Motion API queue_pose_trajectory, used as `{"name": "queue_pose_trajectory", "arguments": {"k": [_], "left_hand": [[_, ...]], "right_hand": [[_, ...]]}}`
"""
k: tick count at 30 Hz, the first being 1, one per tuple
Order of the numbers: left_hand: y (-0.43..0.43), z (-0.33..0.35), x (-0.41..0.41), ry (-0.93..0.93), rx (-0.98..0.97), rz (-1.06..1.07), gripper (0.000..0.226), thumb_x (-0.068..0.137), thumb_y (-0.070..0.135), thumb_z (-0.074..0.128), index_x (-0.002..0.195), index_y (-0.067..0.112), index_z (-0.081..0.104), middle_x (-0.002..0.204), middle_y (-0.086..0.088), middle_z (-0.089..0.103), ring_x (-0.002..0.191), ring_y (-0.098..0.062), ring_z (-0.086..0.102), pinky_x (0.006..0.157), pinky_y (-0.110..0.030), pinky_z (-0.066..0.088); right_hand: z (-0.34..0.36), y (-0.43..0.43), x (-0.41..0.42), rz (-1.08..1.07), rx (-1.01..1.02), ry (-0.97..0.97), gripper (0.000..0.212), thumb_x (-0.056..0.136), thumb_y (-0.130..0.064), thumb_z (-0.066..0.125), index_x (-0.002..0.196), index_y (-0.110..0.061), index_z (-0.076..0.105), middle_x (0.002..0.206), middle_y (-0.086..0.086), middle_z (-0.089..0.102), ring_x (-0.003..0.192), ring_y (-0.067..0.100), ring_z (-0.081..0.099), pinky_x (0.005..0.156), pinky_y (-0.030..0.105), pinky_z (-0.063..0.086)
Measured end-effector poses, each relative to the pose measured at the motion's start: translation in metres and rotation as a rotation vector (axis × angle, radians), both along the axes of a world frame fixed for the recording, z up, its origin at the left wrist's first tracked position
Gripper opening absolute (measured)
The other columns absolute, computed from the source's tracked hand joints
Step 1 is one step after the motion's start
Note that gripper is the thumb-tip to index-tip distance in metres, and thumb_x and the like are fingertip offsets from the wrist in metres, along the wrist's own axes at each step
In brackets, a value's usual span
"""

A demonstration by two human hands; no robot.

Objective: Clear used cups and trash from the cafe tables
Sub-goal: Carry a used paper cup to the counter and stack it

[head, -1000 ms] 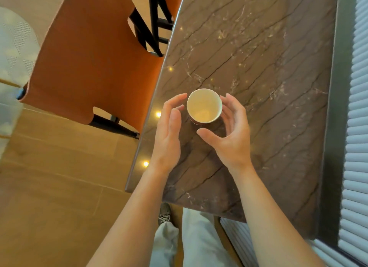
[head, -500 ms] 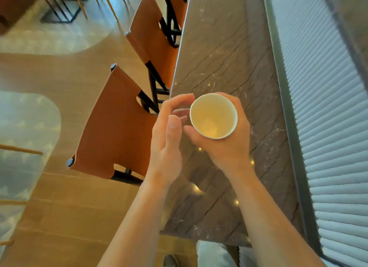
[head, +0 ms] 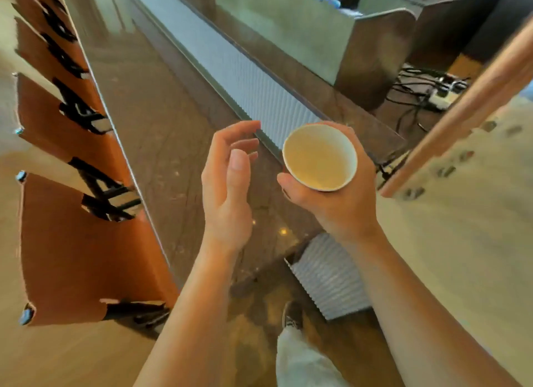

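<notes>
We hold the paper cup upright in our right hand, grip wrapped round it, above the surface edge; left hand loose, empty, just beside.

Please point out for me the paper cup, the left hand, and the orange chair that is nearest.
paper cup (head: 319, 157), head view, on its pale inside.
left hand (head: 227, 196), head view, on the middle of the hand, below the thumb.
orange chair (head: 78, 251), head view, on its back panel.

The cup is cream inside, white-rimmed. The table is brown veined marble; the chairs are orange, black-framed.
</notes>
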State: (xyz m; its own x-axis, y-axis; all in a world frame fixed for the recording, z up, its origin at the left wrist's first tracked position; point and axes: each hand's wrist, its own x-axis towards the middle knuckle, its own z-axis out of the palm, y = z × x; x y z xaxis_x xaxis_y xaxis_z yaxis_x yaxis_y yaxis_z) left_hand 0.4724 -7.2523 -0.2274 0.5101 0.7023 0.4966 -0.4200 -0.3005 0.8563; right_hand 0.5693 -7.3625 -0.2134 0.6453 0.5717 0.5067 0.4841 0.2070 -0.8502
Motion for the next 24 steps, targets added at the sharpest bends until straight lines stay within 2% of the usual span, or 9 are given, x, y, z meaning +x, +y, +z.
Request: {"name": "queue_pose_trajectory", "arguments": {"k": [4, 6, 7, 11, 14, 17, 19, 21, 24], "left_hand": [[-0.075, 0.029, 0.015, -0.081, 0.012, -0.217, 0.059, 0.091, 0.079, 0.047, 0.121, 0.03, 0.057, 0.126, 0.001, 0.064, 0.116, -0.027, 0.064, 0.103, -0.046, 0.053], [-0.113, 0.043, 0.027, -0.123, 0.061, -0.328, 0.047, 0.094, 0.076, 0.047, 0.12, 0.039, 0.06, 0.126, -0.001, 0.064, 0.117, -0.029, 0.064, 0.102, -0.05, 0.053], [-0.134, 0.048, 0.033, -0.13, 0.079, -0.38, 0.047, 0.095, 0.075, 0.046, 0.122, 0.038, 0.06, 0.127, -0.002, 0.063, 0.117, -0.03, 0.064, 0.102, -0.052, 0.053], [-0.222, 0.06, 0.048, -0.119, 0.148, -0.577, 0.071, 0.096, 0.074, 0.044, 0.127, 0.011, 0.054, 0.129, -0.012, 0.063, 0.119, -0.034, 0.065, 0.103, -0.054, 0.054], [-0.286, 0.067, 0.059, -0.149, 0.119, -0.712, 0.073, 0.095, 0.074, 0.046, 0.128, 0.009, 0.053, 0.132, -0.02, 0.06, 0.12, -0.039, 0.063, 0.102, -0.058, 0.052], [-0.355, 0.076, 0.072, -0.19, 0.124, -0.804, 0.065, 0.095, 0.074, 0.046, 0.124, 0.017, 0.054, 0.132, -0.017, 0.059, 0.119, -0.037, 0.062, 0.101, -0.052, 0.051], [-0.414, 0.081, 0.079, -0.2, 0.124, -0.863, 0.062, 0.094, 0.076, 0.046, 0.122, 0.021, 0.055, 0.131, -0.012, 0.06, 0.119, -0.034, 0.062, 0.1, -0.047, 0.051], [-0.458, 0.08, 0.084, -0.202, 0.141, -0.905, 0.061, 0.095, 0.075, 0.045, 0.123, 0.021, 0.054, 0.13, -0.011, 0.06, 0.119, -0.032, 0.062, 0.099, -0.044, 0.051], [-0.538, 0.076, 0.091, -0.212, 0.17, -0.993, 0.061, 0.097, 0.073, 0.041, 0.123, 0.019, 0.054, 0.127, -0.011, 0.061, 0.118, -0.028, 0.063, 0.096, -0.04, 0.051]], "right_hand": [[0.027, -0.09, -0.017, -0.205, 0.009, -0.061, 0.068, 0.073, -0.027, 0.092, 0.127, -0.017, 0.053, 0.121, -0.015, 0.061, 0.112, -0.001, 0.063, 0.091, 0.012, 0.051], [0.04, -0.138, -0.021, -0.326, 0.022, -0.074, 0.068, 0.072, -0.018, 0.094, 0.126, -0.016, 0.053, 0.119, -0.017, 0.061, 0.111, -0.006, 0.062, 0.09, 0.009, 0.05], [0.044, -0.163, -0.021, -0.38, 0.029, -0.07, 0.068, 0.071, -0.015, 0.094, 0.126, -0.016, 0.054, 0.118, -0.017, 0.061, 0.11, -0.007, 0.062, 0.089, 0.009, 0.05], [0.063, -0.254, -0.028, -0.562, 0.079, -0.103, 0.068, 0.07, -0.021, 0.093, 0.125, -0.02, 0.053, 0.118, -0.017, 0.062, 0.111, -0.002, 0.063, 0.088, 0.012, 0.052], [0.07, -0.319, -0.034, -0.659, 0.128, -0.107, 0.067, 0.07, -0.032, 0.09, 0.125, -0.02, 0.053, 0.118, -0.012, 0.063, 0.111, 0.005, 0.065, 0.09, 0.018, 0.054], [0.073, -0.391, -0.038, -0.76, 0.16, -0.111, 0.066, 0.07, -0.034, 0.088, 0.124, -0.019, 0.054, 0.117, -0.01, 0.064, 0.111, 0.009, 0.065, 0.089, 0.021, 0.055], [0.072, -0.447, -0.04, -0.821, 0.158, -0.121, 0.066, 0.07, -0.031, 0.091, 0.124, -0.018, 0.054, 0.116, -0.012, 0.063, 0.111, 0.005, 0.065, 0.088, 0.018, 0.054], [0.068, -0.489, -0.039, -0.851, 0.156, -0.127, 0.069, 0.07, -0.025, 0.094, 0.124, -0.015, 0.054, 0.117, -0.013, 0.063, 0.111, 0.002, 0.064, 0.088, 0.017, 0.054], [0.068, -0.563, -0.036, -0.874, 0.17, -0.118, 0.066, 0.07, -0.032, 0.09, 0.124, -0.017, 0.055, 0.117, -0.014, 0.064, 0.113, 0.008, 0.065, 0.087, 0.021, 0.057]]}}
